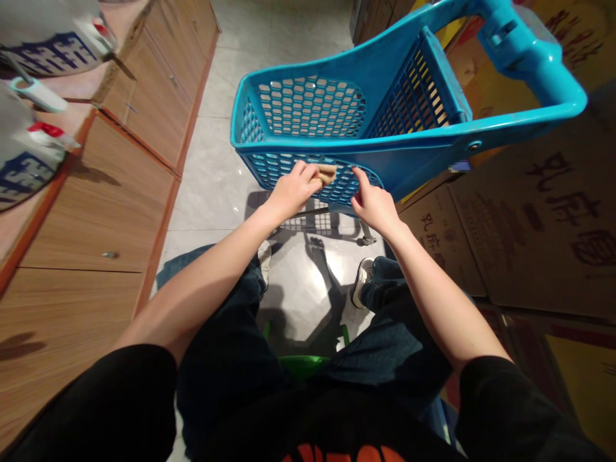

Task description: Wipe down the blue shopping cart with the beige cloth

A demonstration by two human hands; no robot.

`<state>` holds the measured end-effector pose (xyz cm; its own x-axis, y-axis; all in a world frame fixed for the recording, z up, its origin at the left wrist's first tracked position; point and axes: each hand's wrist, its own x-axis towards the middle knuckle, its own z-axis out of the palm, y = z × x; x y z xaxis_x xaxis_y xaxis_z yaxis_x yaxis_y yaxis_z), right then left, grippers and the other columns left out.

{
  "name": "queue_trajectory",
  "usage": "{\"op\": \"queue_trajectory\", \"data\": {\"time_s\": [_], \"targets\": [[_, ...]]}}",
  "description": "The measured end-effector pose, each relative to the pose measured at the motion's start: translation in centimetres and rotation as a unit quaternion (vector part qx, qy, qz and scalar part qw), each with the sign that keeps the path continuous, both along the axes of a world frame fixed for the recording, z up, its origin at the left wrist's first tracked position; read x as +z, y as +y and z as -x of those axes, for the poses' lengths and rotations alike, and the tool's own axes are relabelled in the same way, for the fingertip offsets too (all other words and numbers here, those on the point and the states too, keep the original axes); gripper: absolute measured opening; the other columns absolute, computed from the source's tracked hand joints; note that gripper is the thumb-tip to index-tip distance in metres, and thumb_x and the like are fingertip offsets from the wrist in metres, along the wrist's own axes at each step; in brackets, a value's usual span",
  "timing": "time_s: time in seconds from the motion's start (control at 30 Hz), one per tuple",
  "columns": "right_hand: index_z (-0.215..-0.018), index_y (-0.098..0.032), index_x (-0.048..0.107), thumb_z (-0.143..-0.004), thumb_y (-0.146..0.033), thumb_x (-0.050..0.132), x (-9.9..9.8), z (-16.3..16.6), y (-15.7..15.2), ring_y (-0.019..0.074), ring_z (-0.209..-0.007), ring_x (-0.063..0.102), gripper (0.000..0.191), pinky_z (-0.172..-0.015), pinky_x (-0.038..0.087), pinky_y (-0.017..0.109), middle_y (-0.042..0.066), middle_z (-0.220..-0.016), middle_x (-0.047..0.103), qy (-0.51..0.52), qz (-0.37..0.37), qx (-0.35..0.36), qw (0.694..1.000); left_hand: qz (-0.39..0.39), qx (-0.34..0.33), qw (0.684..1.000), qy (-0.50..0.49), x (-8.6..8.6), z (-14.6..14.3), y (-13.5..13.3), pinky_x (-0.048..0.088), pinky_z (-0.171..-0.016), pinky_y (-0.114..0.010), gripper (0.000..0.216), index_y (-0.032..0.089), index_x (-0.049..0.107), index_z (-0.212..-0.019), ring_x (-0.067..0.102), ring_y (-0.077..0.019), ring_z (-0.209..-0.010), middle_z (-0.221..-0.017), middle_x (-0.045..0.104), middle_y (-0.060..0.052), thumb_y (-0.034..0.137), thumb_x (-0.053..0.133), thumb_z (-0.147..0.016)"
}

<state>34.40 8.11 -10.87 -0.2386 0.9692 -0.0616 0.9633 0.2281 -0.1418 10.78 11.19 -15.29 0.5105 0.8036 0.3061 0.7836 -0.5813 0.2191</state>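
A blue plastic shopping cart (418, 146) stands in front of my knees, its mesh side facing me. My left hand (294, 187) is closed on a folded tan cloth (328, 173), which lies against the mesh of that near side. Just to the right, my right hand (375, 202) is at the same mesh panel, its index finger stretched out and nothing visible in it. The other fingers are partly curled and partly hidden. Inside, the cart's basket shows no goods, and a slatted blue flap stands near the handle.
Wooden cabinets (91, 199) with white sacks (52, 48) on top line the left. Stacked cardboard boxes (534, 218) rise close on the right. Between my legs is a green seat edge (303, 366), above a glossy grey tile floor (206, 154). A cart wheel (366, 241) shows below the basket.
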Motion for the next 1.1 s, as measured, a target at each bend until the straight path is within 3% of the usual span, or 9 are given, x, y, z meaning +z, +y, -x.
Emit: {"op": "queue_trajectory", "data": {"time_s": [0.17, 0.3, 0.43, 0.53, 0.67, 0.8, 0.9, 0.97, 1.1], "targets": [[-0.173, -0.01, 0.03, -0.096, -0.025, 0.042, -0.1, 0.1, 0.0, 0.0371, -0.097, 0.079, 0.078, -0.087, 0.061, 0.047, 0.018, -0.115, 0.083, 0.0, -0.003, -0.002, 1.0, 0.026, 0.002, 1.0, 0.01, 0.1, -0.6, -0.3, 0.058, -0.086, -0.038, 0.034, 0.019, 0.076, -0.114, 0.06, -0.0318, -0.129, -0.135, 0.064, -0.015, 0.015, 0.045, -0.103], [-0.174, -0.009, 0.025, -0.097, -0.027, 0.043, -0.9, 0.1, -0.2, 0.037, -0.099, 0.079, 0.081, -0.089, 0.062, 0.048, 0.021, -0.128, 0.08, 0.022, -0.001, 0.004, 1.0, 0.052, -0.055, 0.996, -0.041, 0.1, -1.3, -0.9, 0.057, -0.1, -0.041, 0.033, 0.023, 0.077, -0.115, 0.06, -0.0294, -0.126, -0.128, 0.064, -0.012, 0.012, 0.052, -0.097], [-0.174, -0.011, 0.021, -0.099, -0.042, 0.048, -2.4, 0.0, -0.1, 0.0371, -0.121, 0.075, 0.086, -0.099, 0.062, 0.052, 0.023, -0.165, 0.056, 0.109, -0.011, 0.048, 0.993, 0.088, -0.071, 0.985, -0.128, -0.3, -2.3, -0.8, 0.054, -0.11, -0.042, 0.041, 0.022, 0.072, -0.125, 0.062, -0.0272, -0.125, -0.13, 0.064, -0.011, 0.01, 0.056, -0.089], [-0.171, -0.01, 0.027, -0.097, -0.054, 0.056, -3.1, 0.0, 0.4, 0.0357, -0.145, 0.061, 0.091, -0.11, 0.059, 0.049, 0.024, -0.174, 0.043, 0.211, -0.029, 0.083, 0.973, 0.106, -0.053, 0.973, -0.2, -0.4, -3.1, -0.4, 0.054, -0.112, -0.042, 0.045, 0.018, 0.065, -0.13, 0.064, -0.027, -0.126, -0.132, 0.067, -0.011, 0.013, 0.061, -0.085], [-0.151, -0.016, 0.05, -0.095, -0.062, 0.063, -3.1, 0.0, 1.2, 0.0328, -0.13, 0.068, 0.073, -0.098, 0.063, 0.044, 0.021, -0.154, 0.063, 0.335, -0.034, 0.084, 0.938, 0.091, -0.024, 0.962, -0.255, -0.2, -3.9, -0.4, 0.054, -0.113, -0.041, 0.041, 0.017, 0.061, -0.129, 0.066, -0.0261, -0.126, -0.132, 0.071, -0.012, 0.018, 0.065, -0.088], [-0.123, -0.023, 0.064, -0.098, -0.052, 0.063, -2.9, -0.1, 1.5, 0.0258, -0.107, 0.071, 0.038, -0.089, 0.063, 0.039, 0.009, -0.121, 0.074, 0.415, -0.126, 0.075, 0.898, 0.018, -0.051, 0.971, -0.234, 0.2, -3.8, -0.6, 0.054, -0.117, -0.045, 0.04, 0.019, 0.059, -0.138, 0.065, -0.0286, -0.134, -0.14, 0.069, -0.014, 0.026, 0.061, -0.099], [-0.119, -0.025, 0.067, -0.099, -0.04, 0.061, -2.7, -0.6, 1.5, 0.0269, -0.114, 0.068, 0.025, -0.088, 0.063, 0.039, 0.01, -0.121, 0.07, 0.387, -0.206, 0.068, 0.896, -0.04, -0.074, 0.98, -0.183, 0.8, -3.2, -0.7, 0.044, -0.129, -0.053, 0.044, 0.024, 0.056, -0.147, 0.056, -0.0309, -0.15, -0.153, 0.064, -0.013, 0.031, 0.056, -0.104], [-0.121, -0.027, 0.069, -0.099, -0.032, 0.059, -2.6, -1.0, 1.3, 0.0291, -0.124, 0.065, 0.024, -0.096, 0.061, 0.043, 0.011, -0.129, 0.067, 0.339, -0.233, 0.066, 0.909, -0.069, -0.044, 0.984, -0.161, 1.2, -2.6, -0.6, 0.031, -0.136, -0.061, 0.047, 0.031, 0.054, -0.152, 0.044, -0.0323, -0.161, -0.163, 0.058, -0.009, 0.033, 0.054, -0.105], [-0.118, -0.027, 0.073, -0.097, -0.014, 0.055, -3.0, -0.5, 0.7, 0.0321, -0.13, 0.061, 0.031, -0.098, 0.061, 0.045, 0.012, -0.144, 0.064, 0.176, -0.196, 0.049, 0.963, -0.099, 0.036, 0.983, -0.147, 1.9, -1.3, -0.1, 0.009, -0.139, -0.073, 0.063, 0.033, 0.047, -0.162, 0.019, -0.039, -0.172, -0.177, 0.042, -0.008, 0.034, 0.058, -0.1]]}}
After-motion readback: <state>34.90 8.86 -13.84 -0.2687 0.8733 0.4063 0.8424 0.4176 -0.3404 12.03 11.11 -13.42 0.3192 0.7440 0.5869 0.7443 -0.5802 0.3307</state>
